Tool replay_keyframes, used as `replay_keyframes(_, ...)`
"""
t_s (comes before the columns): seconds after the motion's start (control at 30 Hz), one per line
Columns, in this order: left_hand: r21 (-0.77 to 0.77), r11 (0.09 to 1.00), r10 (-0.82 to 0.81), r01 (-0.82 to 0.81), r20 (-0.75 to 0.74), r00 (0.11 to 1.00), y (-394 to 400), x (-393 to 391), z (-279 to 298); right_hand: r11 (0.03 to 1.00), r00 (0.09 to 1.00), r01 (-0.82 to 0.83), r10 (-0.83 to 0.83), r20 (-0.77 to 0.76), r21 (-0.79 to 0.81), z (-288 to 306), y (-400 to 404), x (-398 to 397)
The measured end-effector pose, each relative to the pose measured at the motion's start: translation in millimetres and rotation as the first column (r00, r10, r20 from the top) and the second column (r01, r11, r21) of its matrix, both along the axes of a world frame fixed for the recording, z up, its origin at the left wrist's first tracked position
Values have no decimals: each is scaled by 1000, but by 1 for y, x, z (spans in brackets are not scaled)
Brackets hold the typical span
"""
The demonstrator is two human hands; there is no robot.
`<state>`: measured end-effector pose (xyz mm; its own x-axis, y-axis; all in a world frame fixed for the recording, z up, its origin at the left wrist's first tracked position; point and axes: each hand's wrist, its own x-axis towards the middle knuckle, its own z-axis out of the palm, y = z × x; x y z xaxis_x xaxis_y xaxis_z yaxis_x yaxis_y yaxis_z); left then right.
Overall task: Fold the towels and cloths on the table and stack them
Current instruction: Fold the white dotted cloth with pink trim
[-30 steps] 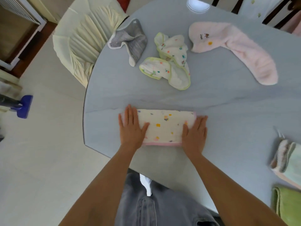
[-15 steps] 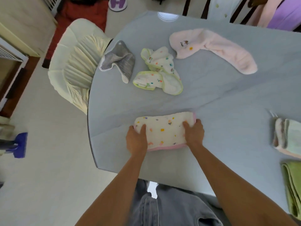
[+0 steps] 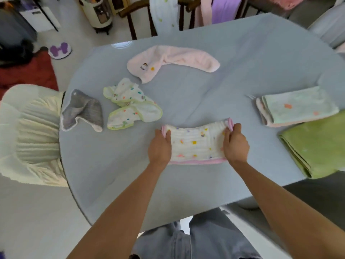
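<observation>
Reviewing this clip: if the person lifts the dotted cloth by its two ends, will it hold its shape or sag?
The dotted cloth will probably sag: its far edge already bows between the left hand and right hand. It looks thin and layered, so likely light. The folds may slip open unless both ends are pinched.

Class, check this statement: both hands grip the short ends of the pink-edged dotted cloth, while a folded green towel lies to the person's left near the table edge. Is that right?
Not quite. The head view shows the left hand and right hand gripping the short ends of the pink-edged dotted cloth, but the folded green towel lies to the person's right, not left.
</observation>
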<state>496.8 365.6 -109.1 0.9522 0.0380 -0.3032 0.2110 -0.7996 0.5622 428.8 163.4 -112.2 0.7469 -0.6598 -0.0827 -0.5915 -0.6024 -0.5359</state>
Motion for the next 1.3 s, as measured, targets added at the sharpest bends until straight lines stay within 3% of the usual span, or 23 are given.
replay_keyframes(0.1, 116, 982, -159, 151, 68, 985, -30, 16, 9, 997, 1000, -11, 10, -12, -73, 4, -43, -2)
replay_keyframes(0.2, 130, 974, -203, 186, 135, 970, -73, 32, 16, 995, 1000, -12, 12, -1, -98, 10, -95, -1)
replay_keyframes(0.5, -174, 979, -96, 110, 85, 992, -256, 25, 28, 953, 996, -44, 18, -89, -300, 16, -284, 15)
replay_keyframes(0.67, -222, 972, -78, 83, 33, 996, -355, 15, 23, 928, 991, -34, -16, -130, -370, 14, -381, 11)
replay_keyframes(0.93, -117, 993, -22, 24, 18, 1000, -415, 11, -5, 889, 980, -117, 30, -199, -442, -11, -445, 18)
replay_keyframes(1.3, -12, 999, 46, -46, 30, 998, -432, 2, -35, 916, 992, -64, 15, -125, -395, -42, -465, 30)
